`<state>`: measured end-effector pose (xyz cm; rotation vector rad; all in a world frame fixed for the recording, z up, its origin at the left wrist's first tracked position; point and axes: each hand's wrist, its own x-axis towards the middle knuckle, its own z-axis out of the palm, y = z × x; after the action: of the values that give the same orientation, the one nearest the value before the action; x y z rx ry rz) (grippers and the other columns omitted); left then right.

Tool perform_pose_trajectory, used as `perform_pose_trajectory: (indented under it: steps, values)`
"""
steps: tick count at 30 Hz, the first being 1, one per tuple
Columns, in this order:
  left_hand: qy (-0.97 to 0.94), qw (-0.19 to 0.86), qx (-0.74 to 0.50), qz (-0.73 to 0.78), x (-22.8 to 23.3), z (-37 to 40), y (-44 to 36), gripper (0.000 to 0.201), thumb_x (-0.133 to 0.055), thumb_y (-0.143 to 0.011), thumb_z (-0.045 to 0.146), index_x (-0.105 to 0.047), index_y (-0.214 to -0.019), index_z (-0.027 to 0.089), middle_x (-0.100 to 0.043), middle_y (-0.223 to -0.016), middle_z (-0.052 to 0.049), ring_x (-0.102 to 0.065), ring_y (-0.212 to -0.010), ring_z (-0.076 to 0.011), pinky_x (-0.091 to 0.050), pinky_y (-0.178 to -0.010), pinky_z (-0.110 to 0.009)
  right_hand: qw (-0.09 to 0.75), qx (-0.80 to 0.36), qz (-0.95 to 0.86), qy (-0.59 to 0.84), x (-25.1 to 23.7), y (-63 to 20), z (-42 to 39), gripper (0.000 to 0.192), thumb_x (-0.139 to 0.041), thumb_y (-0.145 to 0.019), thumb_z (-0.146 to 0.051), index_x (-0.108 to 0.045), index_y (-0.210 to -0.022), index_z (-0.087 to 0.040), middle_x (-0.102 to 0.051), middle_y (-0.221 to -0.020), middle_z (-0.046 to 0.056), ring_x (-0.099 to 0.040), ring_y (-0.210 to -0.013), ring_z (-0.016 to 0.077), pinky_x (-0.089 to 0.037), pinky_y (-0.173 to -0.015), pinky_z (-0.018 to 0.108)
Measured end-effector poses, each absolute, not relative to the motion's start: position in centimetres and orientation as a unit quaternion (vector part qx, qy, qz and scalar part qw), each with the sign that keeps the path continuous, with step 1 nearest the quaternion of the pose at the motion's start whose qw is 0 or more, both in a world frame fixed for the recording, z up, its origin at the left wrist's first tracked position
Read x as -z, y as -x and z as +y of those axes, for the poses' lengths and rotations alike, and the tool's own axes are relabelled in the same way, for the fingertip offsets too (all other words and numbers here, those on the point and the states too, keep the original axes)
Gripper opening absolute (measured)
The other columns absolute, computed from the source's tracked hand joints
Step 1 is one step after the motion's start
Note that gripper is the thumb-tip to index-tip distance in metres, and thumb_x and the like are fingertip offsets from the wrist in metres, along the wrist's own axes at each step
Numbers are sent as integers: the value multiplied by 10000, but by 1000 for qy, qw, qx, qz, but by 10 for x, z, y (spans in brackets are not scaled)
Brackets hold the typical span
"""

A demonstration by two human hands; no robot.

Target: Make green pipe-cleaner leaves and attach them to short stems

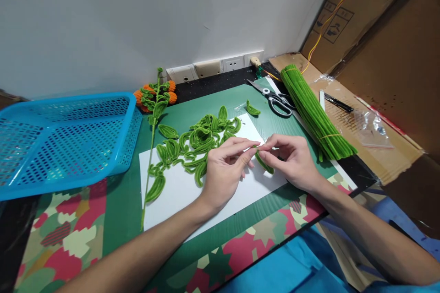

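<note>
Basket [65,142] lies left of the leaf pile [199,139]; scissors [277,98] lie behind right.

Between the fingertips of the left hand [225,167] and right hand [292,160]: green pipe-cleaner leaf [264,163], fuzzy, matt pile. Beneath the fingers, white paper sheet [178,192], smooth and matt, on a green cutting mat [120,201] with a dull finish. Beyond the fingers: scissors [275,98] with glossy metal blades and black plastic handles, and a bundle of pipe cleaners [314,112], same fuzzy texture; well left of the fingers, blue perforated plastic basket [68,137], slightly glossy.
</note>
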<state>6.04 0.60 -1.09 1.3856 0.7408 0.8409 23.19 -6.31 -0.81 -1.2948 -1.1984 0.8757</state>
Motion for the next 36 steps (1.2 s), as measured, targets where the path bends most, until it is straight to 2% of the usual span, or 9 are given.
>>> perform_pose_trajectory:
  steps: [5, 10, 14, 20, 26, 31, 36]
  values:
    - [-566, 660, -352, 347, 9, 7, -62, 275, -816, -908, 389, -795, -1050, 155, -728, -763, -39, -629, -543, -111, -491, -441, -205, 559, -369, -493, 555, 10, -233, -61, 200, -819, -909, -384, -791, -939, -188, -766, -849, 49, -697, -715, 151, -582, -604, 250]
    - [-547, 671, -356, 352, 9, 8, -61, 261, -802, -920, 387, -733, -1051, 172, -657, -702, 7, -563, -493, -79, -426, -399, -174, 556, -393, -504, 531, 12, -237, -61, 191, -780, -949, -342, -792, -1088, -211, -785, -988, 71, -738, -864, 180, -621, -715, 284]
    - [-548, 670, -360, 348, 11, 8, -61, 256, -785, -935, 397, -717, -1052, 180, -614, -682, 23, -526, -485, -74, -416, -391, -170, 540, -412, -512, 526, 14, -239, -62, 217, -782, -937, -319, -809, -1118, -204, -799, -982, 81, -751, -851, 192, -644, -708, 300]
    - [-569, 667, -341, 340, 14, 7, -60, 244, -777, -944, 401, -735, -1020, 172, -641, -705, 8, -528, -496, -74, -434, -422, -182, 533, -408, -495, 552, 15, -236, -63, 186, -827, -858, -289, -815, -1006, -177, -801, -871, 65, -728, -670, 156, -622, -569, 248]
    - [-583, 665, -316, 344, 11, 7, -61, 243, -766, -951, 394, -750, -1016, 160, -645, -698, 0, -539, -524, -86, -439, -453, -194, 538, -368, -499, 571, 14, -233, -65, 105, -806, -861, -261, -808, -919, -173, -778, -751, 33, -704, -573, 141, -594, -508, 231]
    - [-591, 658, -313, 345, 13, 7, -61, 236, -759, -955, 390, -749, -1033, 167, -673, -753, -12, -566, -559, -91, -462, -483, -196, 518, -288, -543, 595, 10, -231, -67, 53, -780, -861, -212, -798, -905, -187, -790, -785, 26, -705, -560, 132, -597, -506, 228]
    - [-587, 659, -314, 350, 13, 7, -61, 254, -784, -927, 386, -731, -1036, 164, -680, -761, -14, -578, -562, -96, -472, -486, -201, 515, -280, -543, 601, 10, -230, -68, 45, -759, -888, -215, -786, -908, -185, -790, -791, 29, -714, -574, 140, -613, -520, 239]
